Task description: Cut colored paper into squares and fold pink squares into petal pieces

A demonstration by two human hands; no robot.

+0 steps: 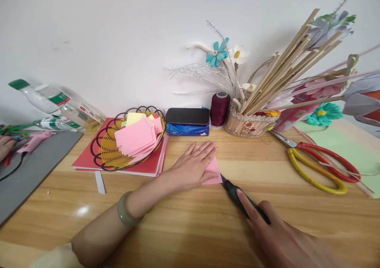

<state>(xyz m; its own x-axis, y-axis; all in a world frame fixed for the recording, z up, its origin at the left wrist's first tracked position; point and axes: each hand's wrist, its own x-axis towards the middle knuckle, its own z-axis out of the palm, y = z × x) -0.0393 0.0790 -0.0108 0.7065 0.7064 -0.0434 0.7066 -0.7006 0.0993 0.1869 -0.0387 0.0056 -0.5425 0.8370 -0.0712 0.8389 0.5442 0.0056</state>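
A small pink paper [214, 172] lies on the wooden table, partly hidden under my left hand [194, 166]. That hand rests flat on it with the fingers stretched out, a ring on one finger and a green bangle at the wrist. My right hand [271, 230] grips a dark utility knife [237, 198], index finger along its top. The knife's blade touches or nearly touches the paper's lower right corner.
A basket of pink and yellow papers [110, 149] stands on red sheets [86, 155] at the left. Behind are a phone [187, 116], maroon thread [220, 109] and a pot of sticks [249, 125]. Scissors [317, 165] lie right. Another person's hand [6, 146] shows far left.
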